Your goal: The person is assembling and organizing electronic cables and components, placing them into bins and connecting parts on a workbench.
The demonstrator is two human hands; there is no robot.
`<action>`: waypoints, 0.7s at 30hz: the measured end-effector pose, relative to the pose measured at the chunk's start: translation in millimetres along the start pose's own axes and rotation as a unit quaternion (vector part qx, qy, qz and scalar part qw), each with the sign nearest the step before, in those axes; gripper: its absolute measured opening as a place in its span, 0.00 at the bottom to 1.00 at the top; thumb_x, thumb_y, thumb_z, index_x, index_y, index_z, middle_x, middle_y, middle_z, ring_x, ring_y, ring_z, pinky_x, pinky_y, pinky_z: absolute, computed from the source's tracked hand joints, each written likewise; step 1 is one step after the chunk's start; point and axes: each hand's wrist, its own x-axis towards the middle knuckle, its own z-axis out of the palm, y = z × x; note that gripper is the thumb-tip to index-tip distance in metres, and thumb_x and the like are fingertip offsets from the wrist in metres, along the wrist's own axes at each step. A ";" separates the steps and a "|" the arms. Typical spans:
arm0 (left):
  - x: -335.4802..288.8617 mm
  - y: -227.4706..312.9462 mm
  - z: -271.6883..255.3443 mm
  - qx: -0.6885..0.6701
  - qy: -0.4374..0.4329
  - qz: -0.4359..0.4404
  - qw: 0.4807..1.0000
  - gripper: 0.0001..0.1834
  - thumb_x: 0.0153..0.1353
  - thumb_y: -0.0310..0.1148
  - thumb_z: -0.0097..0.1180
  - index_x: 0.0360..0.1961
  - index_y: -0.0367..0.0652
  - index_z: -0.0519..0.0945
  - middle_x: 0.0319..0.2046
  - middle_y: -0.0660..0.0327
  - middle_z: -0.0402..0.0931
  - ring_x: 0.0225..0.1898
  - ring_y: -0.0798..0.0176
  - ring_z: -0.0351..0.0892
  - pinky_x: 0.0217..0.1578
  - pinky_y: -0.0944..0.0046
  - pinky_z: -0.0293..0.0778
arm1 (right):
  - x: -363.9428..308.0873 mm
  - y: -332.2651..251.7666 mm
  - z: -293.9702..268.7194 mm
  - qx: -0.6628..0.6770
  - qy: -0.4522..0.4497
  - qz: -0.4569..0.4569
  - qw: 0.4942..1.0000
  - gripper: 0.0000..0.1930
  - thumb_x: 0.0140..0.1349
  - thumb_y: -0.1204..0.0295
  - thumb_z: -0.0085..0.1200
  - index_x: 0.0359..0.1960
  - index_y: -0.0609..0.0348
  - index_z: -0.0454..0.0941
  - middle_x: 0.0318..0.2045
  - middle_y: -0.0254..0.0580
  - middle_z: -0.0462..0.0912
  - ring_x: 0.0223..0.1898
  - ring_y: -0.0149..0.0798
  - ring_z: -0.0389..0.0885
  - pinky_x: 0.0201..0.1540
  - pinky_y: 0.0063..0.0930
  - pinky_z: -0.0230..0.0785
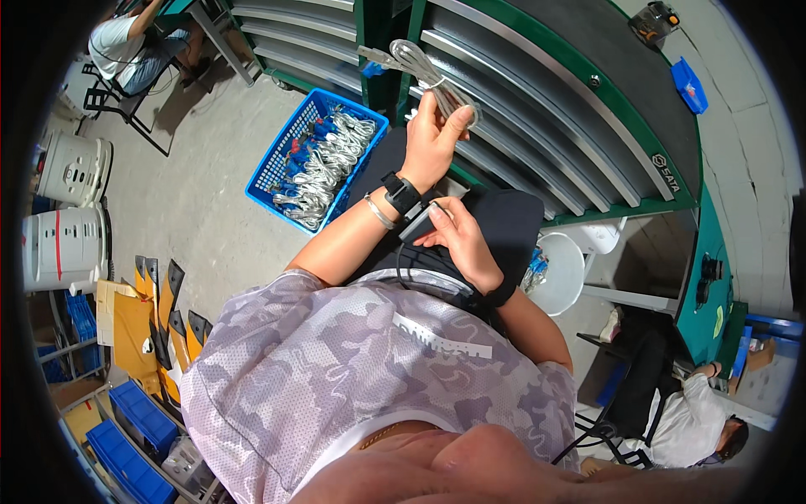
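Observation:
My left hand (432,139) is raised in front of me and grips a coiled bundle of grey cable (424,71), whose loops stick out above my fingers. A black watch and a thin bracelet sit on that wrist. My right hand (463,244) is lower, just beside the left wrist, and its fingers hold a small flat grey device (417,223) with a dark cord running down from it. Both hands are over my dark-clothed lap, in front of a green workbench (646,139).
A blue plastic basket (269,172) full of several similar grey cable coils stands on the floor to my left. There is a white bucket (571,281) on my right. Other people sit at the top left (126,46) and bottom right (697,420). Blue bins (138,416) and white containers (63,248) line the left.

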 end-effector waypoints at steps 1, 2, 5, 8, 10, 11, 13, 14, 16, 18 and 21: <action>-2.0 1.6 -0.2 0.011 0.002 0.011 1.000 0.17 0.66 0.39 0.59 0.42 0.37 0.69 0.26 0.62 0.77 0.24 0.71 0.77 0.27 0.70 0.74 | -0.6 0.1 0.1 0.022 -0.016 0.005 1.000 0.15 0.75 0.61 0.44 0.47 0.63 0.69 0.37 0.42 0.80 0.35 0.32 0.82 0.39 0.21 0.73; -4.2 3.4 -0.5 0.022 0.003 0.021 1.000 0.17 0.66 0.39 0.60 0.42 0.37 0.69 0.25 0.61 0.78 0.24 0.70 0.77 0.26 0.69 0.74 | -1.6 0.0 -0.2 0.042 -0.027 0.017 0.999 0.16 0.75 0.60 0.42 0.47 0.63 0.70 0.37 0.42 0.80 0.35 0.32 0.82 0.40 0.22 0.72; -9.7 8.7 -1.2 0.060 0.004 0.038 0.998 0.17 0.66 0.38 0.60 0.41 0.36 0.68 0.26 0.61 0.78 0.24 0.70 0.78 0.27 0.70 0.74 | -3.8 0.5 0.6 0.088 -0.035 0.051 0.994 0.16 0.77 0.60 0.38 0.47 0.61 0.70 0.36 0.41 0.80 0.34 0.32 0.80 0.42 0.22 0.70; -9.2 10.9 0.5 0.067 0.001 0.047 0.997 0.17 0.66 0.39 0.60 0.40 0.36 0.68 0.26 0.61 0.79 0.24 0.70 0.78 0.26 0.70 0.73 | -4.4 0.6 0.4 0.130 -0.036 0.067 0.989 0.16 0.77 0.60 0.37 0.47 0.61 0.70 0.36 0.41 0.80 0.34 0.32 0.78 0.42 0.24 0.69; -6.4 10.4 2.6 0.055 0.001 0.049 0.997 0.18 0.66 0.39 0.60 0.40 0.36 0.69 0.26 0.61 0.79 0.24 0.70 0.79 0.26 0.69 0.73 | -3.8 1.0 -0.5 0.159 -0.043 0.076 0.983 0.16 0.77 0.60 0.37 0.47 0.60 0.70 0.35 0.40 0.80 0.34 0.32 0.78 0.41 0.24 0.69; -4.8 9.8 3.2 0.061 -0.004 0.037 0.997 0.18 0.65 0.40 0.61 0.40 0.37 0.69 0.25 0.60 0.79 0.24 0.68 0.79 0.26 0.68 0.73 | -3.0 1.1 -1.9 0.173 -0.048 0.081 0.980 0.15 0.76 0.60 0.38 0.47 0.59 0.71 0.35 0.39 0.80 0.34 0.32 0.78 0.40 0.23 0.69; -3.5 8.3 4.7 0.083 -0.013 0.021 0.996 0.18 0.65 0.41 0.61 0.41 0.37 0.70 0.24 0.58 0.79 0.25 0.65 0.80 0.27 0.66 0.73 | -1.1 2.5 -3.5 0.202 -0.046 0.095 0.974 0.14 0.76 0.60 0.39 0.46 0.58 0.71 0.34 0.37 0.80 0.33 0.31 0.78 0.39 0.23 0.68; -3.4 7.3 5.5 0.100 -0.016 0.013 0.995 0.18 0.65 0.41 0.61 0.41 0.37 0.70 0.25 0.57 0.78 0.25 0.63 0.80 0.28 0.65 0.73 | -0.2 3.3 -4.4 0.209 -0.043 0.102 0.972 0.14 0.76 0.60 0.39 0.46 0.57 0.71 0.34 0.36 0.80 0.33 0.31 0.77 0.39 0.24 0.68; -3.8 5.7 6.8 0.122 -0.028 0.004 0.992 0.18 0.63 0.40 0.61 0.43 0.38 0.71 0.28 0.53 0.78 0.29 0.54 0.81 0.32 0.61 0.74 | 2.0 4.2 -6.0 0.222 -0.043 0.113 0.968 0.14 0.76 0.60 0.39 0.46 0.57 0.71 0.34 0.36 0.80 0.34 0.31 0.77 0.40 0.24 0.68; -2.6 4.2 7.7 0.146 -0.027 0.016 0.989 0.18 0.63 0.39 0.61 0.43 0.37 0.71 0.28 0.52 0.78 0.29 0.52 0.80 0.32 0.60 0.75 | 2.9 4.4 -5.4 0.247 -0.040 0.127 0.960 0.14 0.76 0.59 0.39 0.46 0.56 0.71 0.35 0.36 0.79 0.33 0.30 0.76 0.40 0.25 0.67; -1.1 3.1 8.7 0.140 -0.024 0.000 0.990 0.18 0.63 0.39 0.61 0.43 0.37 0.71 0.29 0.52 0.78 0.30 0.52 0.80 0.32 0.59 0.75 | 2.6 2.6 -2.3 0.285 -0.022 0.146 0.947 0.14 0.76 0.59 0.39 0.47 0.55 0.71 0.35 0.35 0.79 0.33 0.30 0.74 0.41 0.26 0.67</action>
